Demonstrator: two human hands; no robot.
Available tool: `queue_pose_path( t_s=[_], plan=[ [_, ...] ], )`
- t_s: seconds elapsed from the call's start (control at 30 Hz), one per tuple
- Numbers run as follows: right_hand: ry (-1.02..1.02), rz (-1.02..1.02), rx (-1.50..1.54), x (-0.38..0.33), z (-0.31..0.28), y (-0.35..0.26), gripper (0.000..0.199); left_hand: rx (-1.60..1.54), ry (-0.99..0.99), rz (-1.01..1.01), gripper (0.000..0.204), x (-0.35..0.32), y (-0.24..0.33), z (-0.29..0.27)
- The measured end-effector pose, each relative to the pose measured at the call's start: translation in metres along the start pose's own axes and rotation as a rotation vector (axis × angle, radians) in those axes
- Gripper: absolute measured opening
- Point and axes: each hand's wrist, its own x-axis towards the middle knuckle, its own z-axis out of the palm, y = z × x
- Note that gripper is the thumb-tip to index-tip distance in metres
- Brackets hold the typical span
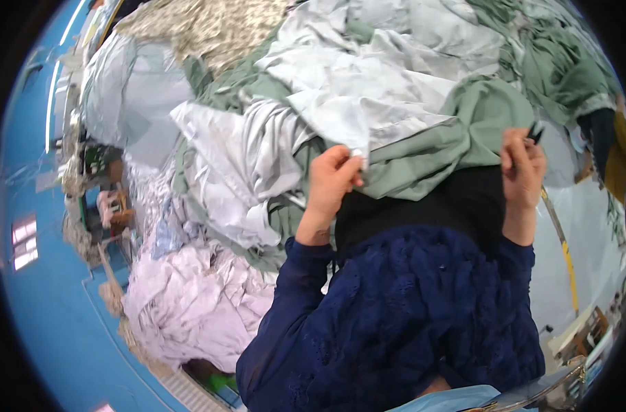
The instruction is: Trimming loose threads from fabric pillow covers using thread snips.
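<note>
My left hand [332, 180] is closed in a pinch at the edge of a white cloth [361, 110], near a narrow white strip at its border. Sage-green cloth [423, 161] lies bunched just right of those fingers and drapes towards my lap. Further right, my right hand [523, 165] is raised with its fingers curled. From its fingertips pokes a small black pointed tool [535, 132], perhaps thread snips; most of it is hidden in the grip. The right hand looks apart from the white cloth.
Heaped white and green fabric spreads ahead, with a beige patterned cloth [203, 27] at the far left. A pale pink fabric pile [196, 309] lies at lower left. A yellow floor line [566, 250] runs on the right. Beyond the left piles is blue floor [45, 288].
</note>
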Motion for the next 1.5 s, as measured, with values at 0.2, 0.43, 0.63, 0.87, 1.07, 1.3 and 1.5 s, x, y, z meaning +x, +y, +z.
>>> queue_pose_path(
  t_s=[0.2, 0.43, 0.63, 0.87, 1.07, 1.3, 1.5],
  plan=[
    [0.385, 0.046, -0.327, 0.004, -0.141, -0.024, 0.013, -0.180, 0.409, 0.183, 0.020, 0.017, 0.004, -0.020],
    [0.584, 0.117, -0.745, 0.044, -0.258, 0.039, 0.024, 0.205, 0.168, 0.161, 0.009, 0.050, -0.003, 0.023],
    [0.578, 0.173, -1.358, 0.068, -0.304, 0.084, 0.033, 0.297, 0.159, 0.233, 0.005, 0.062, 0.010, 0.019],
    [0.240, -0.170, -0.898, 0.060, -0.091, -0.010, 0.025, -0.232, 0.200, 0.043, 0.015, 0.048, 0.064, 0.004],
    [-0.401, -0.226, -0.318, 0.020, 0.083, 0.016, 0.045, -0.555, 0.027, -0.014, 0.013, 0.042, 0.077, 0.024],
    [-0.364, -0.499, -0.385, 0.038, 0.122, 0.052, 0.031, -0.448, -0.003, 0.047, 0.015, 0.029, 0.074, 0.030],
    [-0.372, 0.003, -0.081, 0.050, 0.093, -0.010, 0.007, 0.572, 0.405, 0.776, 0.061, 0.044, 0.068, 0.044]
  ],
)
